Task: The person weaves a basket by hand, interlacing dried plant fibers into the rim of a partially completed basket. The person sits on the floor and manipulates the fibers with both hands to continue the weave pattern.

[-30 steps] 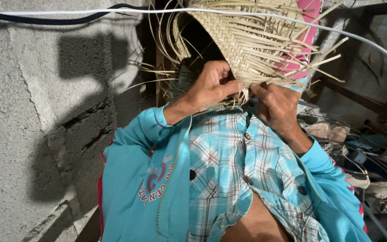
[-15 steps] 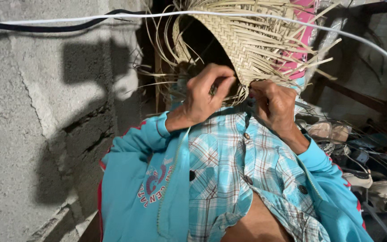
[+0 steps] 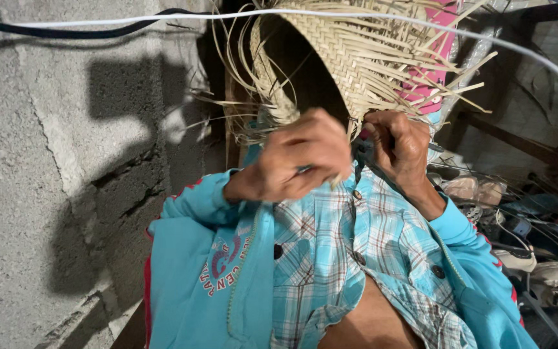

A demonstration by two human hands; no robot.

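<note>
A half-woven straw basket with many loose strips sticking out hangs in front of me, its hollow side facing me. My left hand is curled at its lower rim, fingers closed on a thin strip, slightly blurred. My right hand grips the rim just to the right, pinching strips. Both arms wear turquoise sleeves over a blue checked shirt.
A rough grey concrete wall fills the left. A black and white cable runs across the top. Behind the basket is something pink. Cluttered shoes and junk lie at the right, beside a dark wooden frame.
My left hand has dropped lower and turned, pulling a strip at the rim. The basket now sits a little higher in view. My right hand has stayed on the rim.
</note>
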